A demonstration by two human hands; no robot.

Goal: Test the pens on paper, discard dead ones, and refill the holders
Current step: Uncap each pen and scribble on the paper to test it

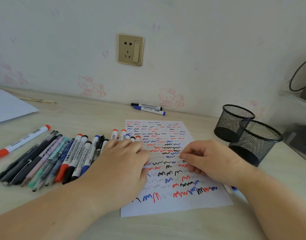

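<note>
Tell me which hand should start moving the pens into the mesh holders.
Left, probably: the left hand already rests on the row of pens. The right hand is nearer the mesh holders but far from the pens.

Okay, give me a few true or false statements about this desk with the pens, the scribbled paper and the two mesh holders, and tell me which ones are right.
1. Both black mesh pen holders stand empty. True.
2. The test paper is blank. False: red, blue and black scribbles cover it.
3. Two markers lie apart from the rest, by the wall. True.
4. The big row of pens and markers lies right of the paper. False: it lies left of it.
5. The left hand rests on markers at the paper's left edge. True.
6. The right hand is inside a holder. False: it is over the paper, fingers curled.
</note>
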